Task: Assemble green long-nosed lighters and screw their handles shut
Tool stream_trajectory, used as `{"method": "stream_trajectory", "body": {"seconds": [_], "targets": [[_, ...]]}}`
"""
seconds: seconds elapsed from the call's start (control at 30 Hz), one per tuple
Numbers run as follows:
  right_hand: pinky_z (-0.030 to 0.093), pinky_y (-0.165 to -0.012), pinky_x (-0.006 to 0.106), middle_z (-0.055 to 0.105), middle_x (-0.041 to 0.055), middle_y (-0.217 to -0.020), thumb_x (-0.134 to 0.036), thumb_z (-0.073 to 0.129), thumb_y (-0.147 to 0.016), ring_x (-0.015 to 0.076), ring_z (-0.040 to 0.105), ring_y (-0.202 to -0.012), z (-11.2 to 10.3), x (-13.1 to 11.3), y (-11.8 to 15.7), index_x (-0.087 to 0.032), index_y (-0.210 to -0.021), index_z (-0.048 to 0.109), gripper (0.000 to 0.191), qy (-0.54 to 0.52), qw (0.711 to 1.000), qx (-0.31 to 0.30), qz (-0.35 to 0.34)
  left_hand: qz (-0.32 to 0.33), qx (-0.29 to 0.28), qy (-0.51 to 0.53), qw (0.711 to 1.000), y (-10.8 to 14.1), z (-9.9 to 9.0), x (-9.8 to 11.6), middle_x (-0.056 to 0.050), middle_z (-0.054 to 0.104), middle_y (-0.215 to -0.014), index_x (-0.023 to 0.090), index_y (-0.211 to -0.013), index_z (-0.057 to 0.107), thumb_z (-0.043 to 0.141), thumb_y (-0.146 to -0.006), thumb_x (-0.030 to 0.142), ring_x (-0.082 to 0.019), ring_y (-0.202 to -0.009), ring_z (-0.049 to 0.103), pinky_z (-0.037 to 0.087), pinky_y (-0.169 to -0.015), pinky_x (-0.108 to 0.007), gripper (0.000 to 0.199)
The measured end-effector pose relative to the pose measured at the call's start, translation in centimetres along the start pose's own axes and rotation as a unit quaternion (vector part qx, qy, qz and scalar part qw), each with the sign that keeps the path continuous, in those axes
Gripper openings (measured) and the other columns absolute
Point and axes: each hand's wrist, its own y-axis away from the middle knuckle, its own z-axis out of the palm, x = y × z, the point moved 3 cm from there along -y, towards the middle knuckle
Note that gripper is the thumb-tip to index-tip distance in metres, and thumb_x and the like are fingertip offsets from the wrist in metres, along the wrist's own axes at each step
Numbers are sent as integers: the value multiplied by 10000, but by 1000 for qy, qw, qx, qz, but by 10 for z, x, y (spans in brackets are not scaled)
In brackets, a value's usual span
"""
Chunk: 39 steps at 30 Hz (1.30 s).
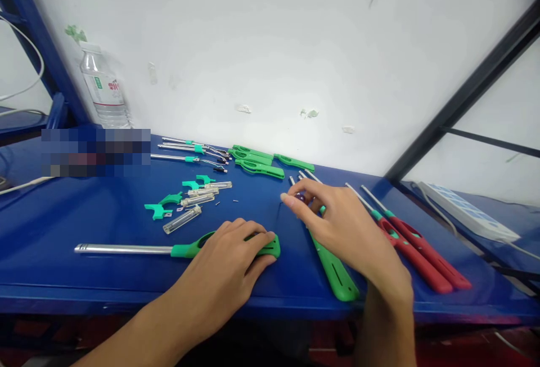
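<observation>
A green long-nosed gas lighter (181,250) lies on the blue table with its metal tube pointing left. My left hand (230,257) is closed over its handle and holds it against the tabletop. To the right, my right hand (333,215) is raised with the fingers pinched together. It holds what looks like a small screwdriver (300,195) with a dark purple handle; a thin dark shaft shows below the fingertips, apart from the lighter. Another green lighter (335,271) lies under my right hand, partly hidden. Two tiny metal pieces, perhaps screws (235,201), rest beyond my left hand.
Clear fuel tanks (183,219) and teal triggers (158,211) lie left of centre. Behind them are metal tubes with wires (169,157) and green handle shells (259,169). Red lighters (417,254) lie at right, near a power strip (468,209). A water bottle (102,88) stands back left.
</observation>
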Motion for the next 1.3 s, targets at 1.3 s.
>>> {"method": "stream_trajectory", "body": {"seconds": [1.3], "targets": [[486, -878, 331, 854, 6, -1038, -468, 554, -1195, 219, 771, -974, 4, -9, 12, -252, -1079, 840, 377, -53, 970, -216, -97, 26, -9, -105, 994, 31, -69, -16, -8, 691, -1228, 357, -1234, 695, 646, -901, 31, -231, -957, 726, 531, -842, -340, 469]]}}
